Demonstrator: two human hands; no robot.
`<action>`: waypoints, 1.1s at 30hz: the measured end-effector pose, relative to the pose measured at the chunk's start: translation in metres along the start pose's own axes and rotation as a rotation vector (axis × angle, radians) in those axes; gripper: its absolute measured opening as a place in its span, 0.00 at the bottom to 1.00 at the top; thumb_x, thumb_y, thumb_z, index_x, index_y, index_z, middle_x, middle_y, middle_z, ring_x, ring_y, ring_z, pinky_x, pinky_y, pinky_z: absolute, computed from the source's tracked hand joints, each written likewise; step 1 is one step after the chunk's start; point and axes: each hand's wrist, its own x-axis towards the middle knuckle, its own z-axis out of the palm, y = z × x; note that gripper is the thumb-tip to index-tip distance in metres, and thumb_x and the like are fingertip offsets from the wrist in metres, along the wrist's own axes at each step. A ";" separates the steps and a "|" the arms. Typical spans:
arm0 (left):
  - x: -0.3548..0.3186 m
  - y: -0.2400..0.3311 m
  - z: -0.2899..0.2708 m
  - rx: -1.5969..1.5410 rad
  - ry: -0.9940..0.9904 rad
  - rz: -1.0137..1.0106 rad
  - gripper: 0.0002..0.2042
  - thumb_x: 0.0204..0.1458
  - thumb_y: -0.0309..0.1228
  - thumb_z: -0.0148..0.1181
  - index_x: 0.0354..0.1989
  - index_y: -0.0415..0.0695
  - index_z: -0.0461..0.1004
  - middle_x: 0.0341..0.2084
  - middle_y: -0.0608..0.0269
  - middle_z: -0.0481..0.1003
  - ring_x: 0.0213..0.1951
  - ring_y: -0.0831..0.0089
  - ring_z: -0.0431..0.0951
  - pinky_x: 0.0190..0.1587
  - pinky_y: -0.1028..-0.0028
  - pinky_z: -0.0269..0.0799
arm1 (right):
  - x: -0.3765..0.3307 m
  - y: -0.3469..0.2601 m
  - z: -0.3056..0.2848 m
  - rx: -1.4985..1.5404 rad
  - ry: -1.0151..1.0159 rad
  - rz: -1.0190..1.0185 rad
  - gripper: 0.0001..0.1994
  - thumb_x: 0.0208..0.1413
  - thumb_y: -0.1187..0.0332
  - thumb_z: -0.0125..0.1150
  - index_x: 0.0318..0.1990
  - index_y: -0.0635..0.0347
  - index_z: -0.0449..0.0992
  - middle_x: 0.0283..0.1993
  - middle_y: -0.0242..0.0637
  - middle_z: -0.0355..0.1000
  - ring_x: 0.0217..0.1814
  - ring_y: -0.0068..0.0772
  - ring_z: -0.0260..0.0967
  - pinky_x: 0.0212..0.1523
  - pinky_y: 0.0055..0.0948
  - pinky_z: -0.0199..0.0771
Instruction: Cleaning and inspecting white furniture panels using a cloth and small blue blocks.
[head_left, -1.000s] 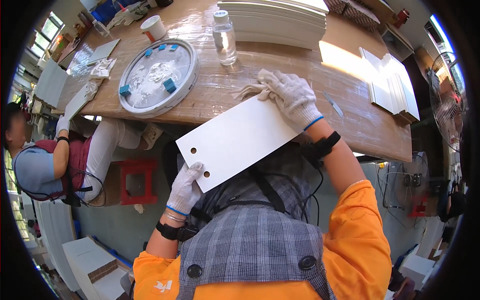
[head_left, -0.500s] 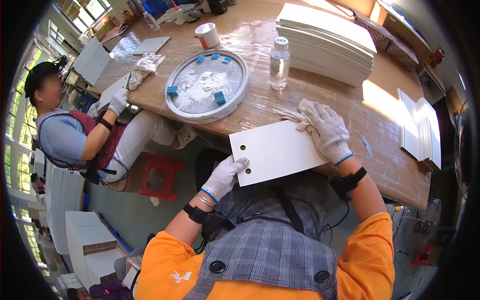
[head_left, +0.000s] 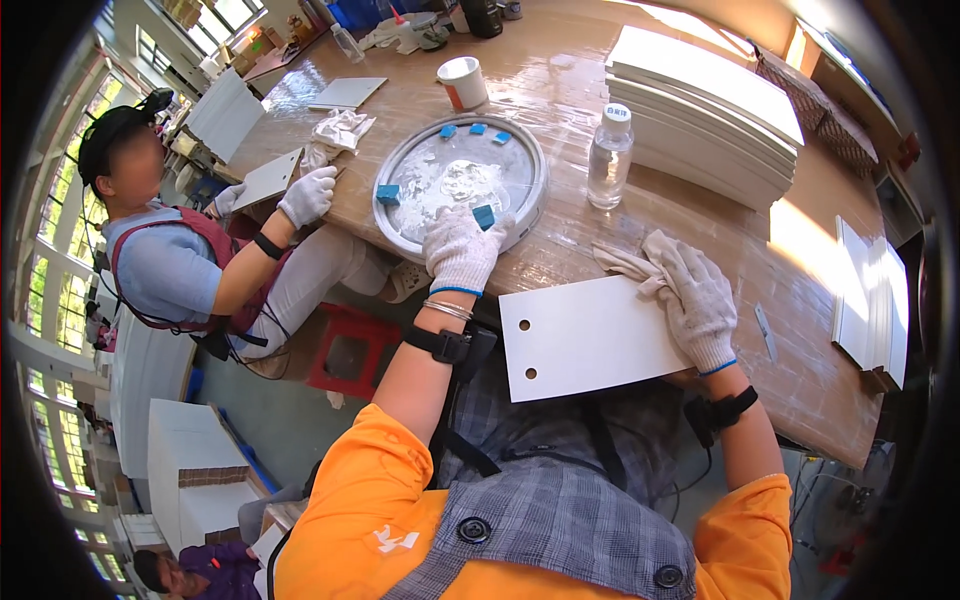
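My left hand [head_left: 463, 248], in a white knit glove, reaches over the near rim of a round grey lid [head_left: 384, 218]. Its thumb and fingers are apart around a blue sponge block [head_left: 484, 216]; I cannot make out a firm grip. White paste [head_left: 470, 182] lies in the lid's middle, with more blue blocks near its rim. My right hand [head_left: 700, 310], gloved too, presses a bunched beige cloth [head_left: 655, 262] to the right end of a white panel [head_left: 590, 335]. Two holes show at the panel's left end, which juts past the table edge.
A clear bottle [head_left: 609, 160] with a white cap stands before a stack of white panels [head_left: 700, 120]. Beyond the lid is a white cup [head_left: 462, 84]. A thin metal blade [head_left: 766, 333] lies right of my hand. At left, a seated co-worker [head_left: 190, 255] holds another panel.
My left hand has let go of the panel's left end and moved up to the blue block on the lid. My right hand stays on the cloth and panel. The whole view has shifted.
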 end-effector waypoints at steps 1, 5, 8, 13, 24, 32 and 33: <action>0.000 0.000 0.000 0.001 -0.002 0.004 0.34 0.47 0.60 0.58 0.47 0.38 0.75 0.44 0.43 0.73 0.48 0.48 0.74 0.52 0.56 0.68 | -0.002 0.002 0.001 -0.002 0.006 0.000 0.26 0.46 0.68 0.62 0.57 0.51 0.71 0.59 0.43 0.67 0.60 0.49 0.64 0.58 0.42 0.64; -0.010 -0.016 -0.002 -0.148 0.080 0.125 0.26 0.50 0.48 0.62 0.49 0.39 0.74 0.45 0.47 0.74 0.47 0.54 0.74 0.53 0.60 0.68 | -0.006 0.004 0.003 0.005 0.012 0.008 0.26 0.47 0.68 0.62 0.58 0.51 0.71 0.60 0.43 0.67 0.61 0.49 0.63 0.59 0.42 0.62; -0.043 -0.044 0.000 -0.935 -0.036 0.318 0.21 0.51 0.24 0.62 0.54 0.39 0.68 0.45 0.57 0.73 0.45 0.70 0.74 0.51 0.71 0.70 | -0.004 0.002 0.001 0.020 -0.032 0.042 0.26 0.47 0.68 0.62 0.58 0.51 0.70 0.61 0.43 0.66 0.62 0.50 0.62 0.60 0.42 0.61; -0.089 -0.058 -0.017 -1.525 -0.369 0.191 0.22 0.51 0.17 0.60 0.55 0.41 0.63 0.51 0.53 0.71 0.47 0.68 0.77 0.50 0.63 0.77 | -0.007 0.006 0.004 0.008 -0.032 0.042 0.26 0.48 0.68 0.62 0.59 0.51 0.70 0.62 0.41 0.65 0.63 0.49 0.61 0.62 0.42 0.60; -0.146 -0.084 -0.031 -1.459 -0.471 -0.036 0.24 0.50 0.16 0.60 0.57 0.42 0.65 0.50 0.57 0.71 0.45 0.70 0.76 0.48 0.68 0.77 | -0.008 0.014 0.012 -0.058 -0.014 -0.004 0.25 0.50 0.67 0.61 0.59 0.50 0.70 0.61 0.42 0.66 0.62 0.49 0.62 0.60 0.41 0.62; -0.200 -0.092 -0.021 -1.090 -0.342 0.110 0.20 0.50 0.24 0.65 0.53 0.40 0.71 0.47 0.62 0.72 0.47 0.73 0.74 0.48 0.75 0.73 | -0.010 0.017 0.017 -0.063 0.006 -0.029 0.25 0.52 0.66 0.60 0.60 0.50 0.69 0.61 0.40 0.67 0.61 0.48 0.63 0.60 0.40 0.63; -0.204 -0.090 -0.020 -0.903 -0.245 0.247 0.20 0.49 0.24 0.66 0.52 0.41 0.71 0.47 0.62 0.72 0.46 0.74 0.74 0.47 0.76 0.73 | -0.010 0.018 0.017 -0.067 0.010 -0.027 0.25 0.52 0.66 0.60 0.60 0.49 0.69 0.61 0.40 0.67 0.61 0.48 0.63 0.60 0.40 0.63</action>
